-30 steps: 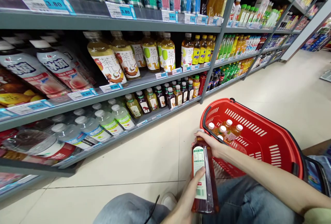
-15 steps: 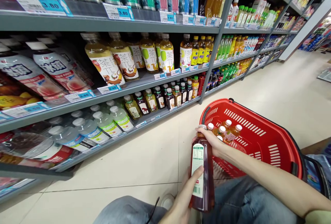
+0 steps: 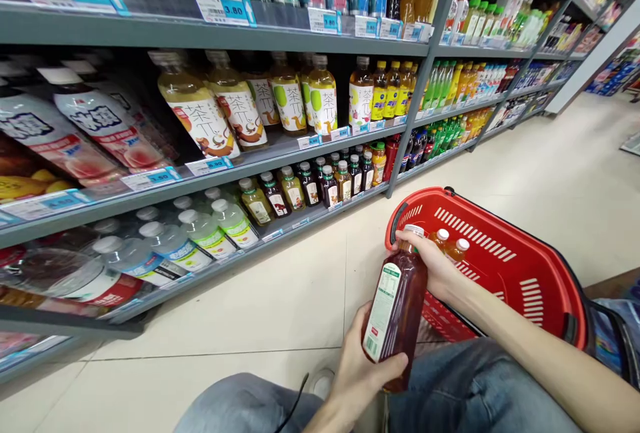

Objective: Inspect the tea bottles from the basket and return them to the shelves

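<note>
A large dark reddish-brown drink bottle (image 3: 406, 306) with a pale, green-topped label is tilted in front of me, held by both hands. My left hand (image 3: 367, 360) is wrapped round its lower part, the thumb lying across the front near the base. Up at the neck, just under the white cap, my right hand (image 3: 435, 260) has its fingers closed round it. Right behind the bottle stands a red shopping basket (image 3: 480, 220). Orange drink bottles with white caps (image 3: 457, 248) stand inside it, partly hidden by my right hand and the bottle.
On the left, grey shelves (image 3: 280, 166) with price tags hold many drinks. Tea bottles (image 3: 200, 110) fill the middle level; smaller dark and yellow bottles (image 3: 310, 186) stand on the bottom one. Pale floor tiles (image 3: 280, 300) lie between shelf and basket. My bent knees are below.
The bottle has tipped to the right at its top and turned a little, its label now slanting. My right hand moved right with the neck; my left thumb slid lower, towards the base.
</note>
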### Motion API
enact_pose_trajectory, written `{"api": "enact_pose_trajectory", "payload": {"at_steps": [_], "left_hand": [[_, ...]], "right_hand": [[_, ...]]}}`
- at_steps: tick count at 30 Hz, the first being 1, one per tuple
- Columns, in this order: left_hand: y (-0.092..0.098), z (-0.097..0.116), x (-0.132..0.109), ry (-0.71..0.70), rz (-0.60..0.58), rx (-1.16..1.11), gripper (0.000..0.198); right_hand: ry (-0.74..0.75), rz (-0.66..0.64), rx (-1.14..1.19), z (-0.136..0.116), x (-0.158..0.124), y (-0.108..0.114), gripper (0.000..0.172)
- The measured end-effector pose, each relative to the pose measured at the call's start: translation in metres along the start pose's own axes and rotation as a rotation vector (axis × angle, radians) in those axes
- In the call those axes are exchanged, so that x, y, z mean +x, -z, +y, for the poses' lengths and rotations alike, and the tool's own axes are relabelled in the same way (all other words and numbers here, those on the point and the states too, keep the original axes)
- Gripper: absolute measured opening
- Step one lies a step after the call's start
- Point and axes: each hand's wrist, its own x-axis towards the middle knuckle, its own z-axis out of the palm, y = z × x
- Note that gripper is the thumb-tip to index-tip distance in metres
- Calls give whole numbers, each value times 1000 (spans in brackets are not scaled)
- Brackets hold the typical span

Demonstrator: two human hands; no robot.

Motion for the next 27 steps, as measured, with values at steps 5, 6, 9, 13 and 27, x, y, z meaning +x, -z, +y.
{"api": "enact_pose_trajectory", "payload": {"at_steps": [5,6,9,13,27], "left_hand": [[9,-21,-6,129,-26,-354,60],[10,-27,-7,165,-86,-454,57],[12,-43,-7,261,-324,-749,66],[17,-52,-4,341,-681,-1028,77],[19,-67,0,319,-772,-1023,85]], "right_hand": [[-62,-66,22,-1,-2,-2,15],[-67,-89,37,-1,-2,-2,15],[-63,-210,74,1,-1,0,18],[14,-338,120,7,-3,-2,23],[-41,-285,231,13,2,1,16]]}}
